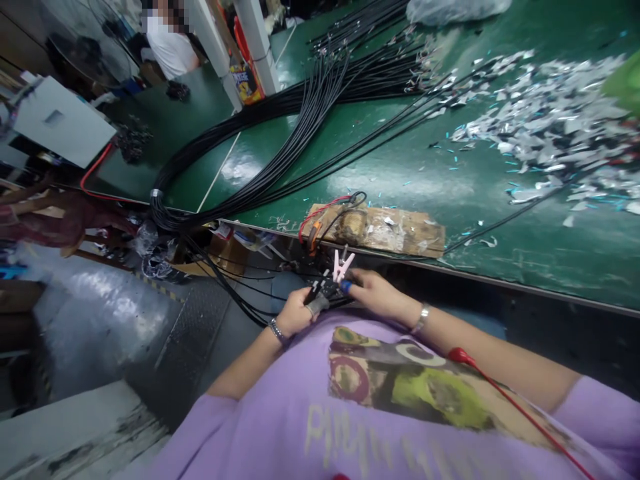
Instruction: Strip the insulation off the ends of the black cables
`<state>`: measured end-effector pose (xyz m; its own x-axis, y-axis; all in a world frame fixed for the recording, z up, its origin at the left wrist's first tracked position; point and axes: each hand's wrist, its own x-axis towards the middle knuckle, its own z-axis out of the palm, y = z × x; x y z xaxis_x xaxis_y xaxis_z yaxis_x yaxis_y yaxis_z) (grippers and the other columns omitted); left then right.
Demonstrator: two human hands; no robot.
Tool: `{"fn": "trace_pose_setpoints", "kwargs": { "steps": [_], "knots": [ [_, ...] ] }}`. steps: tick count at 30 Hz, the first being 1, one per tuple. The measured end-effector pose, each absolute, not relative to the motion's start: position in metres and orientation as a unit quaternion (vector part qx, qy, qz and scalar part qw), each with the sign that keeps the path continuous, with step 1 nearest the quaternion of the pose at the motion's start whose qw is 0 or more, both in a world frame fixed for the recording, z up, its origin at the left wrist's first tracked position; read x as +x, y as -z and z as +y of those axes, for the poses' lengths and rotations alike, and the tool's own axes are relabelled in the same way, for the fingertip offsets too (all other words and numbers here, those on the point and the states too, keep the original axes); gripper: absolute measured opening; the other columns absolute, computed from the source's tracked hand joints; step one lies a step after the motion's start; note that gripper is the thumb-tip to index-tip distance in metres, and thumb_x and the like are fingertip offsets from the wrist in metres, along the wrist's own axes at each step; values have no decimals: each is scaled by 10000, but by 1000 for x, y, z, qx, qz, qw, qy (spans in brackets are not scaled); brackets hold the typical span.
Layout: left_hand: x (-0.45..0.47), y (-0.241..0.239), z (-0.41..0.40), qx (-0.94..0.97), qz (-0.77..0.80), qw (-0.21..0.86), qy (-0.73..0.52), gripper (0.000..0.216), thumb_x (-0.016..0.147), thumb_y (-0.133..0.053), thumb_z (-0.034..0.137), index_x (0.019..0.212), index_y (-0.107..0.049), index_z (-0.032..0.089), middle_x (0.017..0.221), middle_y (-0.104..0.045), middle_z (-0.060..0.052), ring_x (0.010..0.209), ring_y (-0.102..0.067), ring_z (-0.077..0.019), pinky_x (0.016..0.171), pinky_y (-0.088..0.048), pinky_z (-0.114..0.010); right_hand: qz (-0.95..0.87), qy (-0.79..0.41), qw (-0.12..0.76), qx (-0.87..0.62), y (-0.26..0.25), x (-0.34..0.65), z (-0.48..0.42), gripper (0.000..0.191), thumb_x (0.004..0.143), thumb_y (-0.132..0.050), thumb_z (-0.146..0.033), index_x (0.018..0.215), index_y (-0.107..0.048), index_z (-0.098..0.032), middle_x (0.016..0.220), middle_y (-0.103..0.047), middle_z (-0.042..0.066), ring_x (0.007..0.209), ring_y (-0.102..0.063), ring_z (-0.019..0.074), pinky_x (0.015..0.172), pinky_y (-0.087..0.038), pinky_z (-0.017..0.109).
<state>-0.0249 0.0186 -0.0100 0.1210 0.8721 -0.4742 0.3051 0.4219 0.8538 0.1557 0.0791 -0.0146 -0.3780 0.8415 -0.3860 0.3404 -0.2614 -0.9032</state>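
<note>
Both my hands meet low in front of my purple shirt, just below the edge of the green table (400, 180). My left hand (295, 312) is closed around the ends of some black cables (325, 290); its thumb wears a grey cover. My right hand (373, 293) is closed on a pink-handled cutter (342, 267) whose handles stick up between the hands; one fingertip wears a blue cover. The black cables run from my hands down to the left and up onto the table.
A thick bundle of black cables (280, 133) fans across the table. A worn cardboard pad (385, 230) lies at the table edge beside red and black wires. White and silver scraps (550, 120) litter the right side. A person in white (173, 43) sits far left.
</note>
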Motion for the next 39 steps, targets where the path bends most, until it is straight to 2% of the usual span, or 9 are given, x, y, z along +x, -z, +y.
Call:
{"fn": "trace_pose_setpoints", "kwargs": {
  "steps": [3,5,9,16,20,25,29,35,39],
  "knots": [
    [-35,7,13,452,614,588,-271,428,648,-644,562,609,-503,160,392,-415,84,317,-307,-36,361,-247,-190,-428,-671,225,-562,24,162,82,334,728,-505,-477,547,-389,-222,419,-299,-72,381,-253,76,399,-224,233],
    [-38,6,10,445,619,581,-286,432,650,-646,561,607,-497,158,395,-420,82,315,-312,-34,357,-247,-187,-423,-682,218,-556,25,164,80,369,683,-556,-524,553,-402,-215,417,-315,-74,378,-248,65,387,-194,224],
    [-35,5,6,441,621,576,-295,441,657,-641,563,587,-468,163,398,-428,78,310,-322,-32,349,-248,-183,-472,-722,187,-470,14,161,71,385,592,-668,-516,663,-488,-183,485,-422,-63,436,-319,66,415,-232,210],
    [-24,2,11,433,622,600,-255,423,634,-662,551,646,-510,157,428,-475,67,325,-363,-41,346,-266,-178,-636,-602,177,-449,4,155,77,235,691,-583,-394,669,-538,-164,622,-543,-11,579,-444,120,569,-379,262],
    [-22,-6,26,429,561,678,-202,463,626,-649,584,578,-503,147,460,-514,31,333,-399,-46,340,-261,-182,-682,-577,178,-413,0,153,76,179,684,-597,-326,625,-520,-176,582,-533,-11,554,-436,120,559,-363,263],
    [-16,-14,32,441,527,675,-269,509,613,-651,623,535,-491,146,376,-408,68,295,-270,-18,328,-175,-192,-437,-766,233,-410,5,148,74,379,628,-674,-491,614,-435,-198,484,-394,-71,428,-290,58,418,-248,210],
    [-16,-16,22,436,524,668,-301,495,607,-674,607,616,-554,127,383,-415,72,314,-290,-20,352,-195,-191,-333,-754,256,-505,18,154,81,426,648,-668,-503,533,-388,-204,408,-293,-88,376,-211,39,368,-146,204],
    [-20,-13,17,416,561,623,-353,472,632,-665,589,588,-496,150,382,-395,80,322,-273,-23,364,-208,-189,-364,-798,237,-418,6,156,77,427,527,-767,-476,658,-499,-169,554,-512,-39,415,-292,30,382,-186,191],
    [-17,-11,18,427,566,615,-346,462,620,-685,565,575,-478,154,393,-396,78,355,-297,-28,392,-238,-187,-410,-787,220,-404,-4,150,74,440,538,-755,-498,680,-499,-168,533,-464,-69,433,-290,34,406,-194,196]
  ]
}}
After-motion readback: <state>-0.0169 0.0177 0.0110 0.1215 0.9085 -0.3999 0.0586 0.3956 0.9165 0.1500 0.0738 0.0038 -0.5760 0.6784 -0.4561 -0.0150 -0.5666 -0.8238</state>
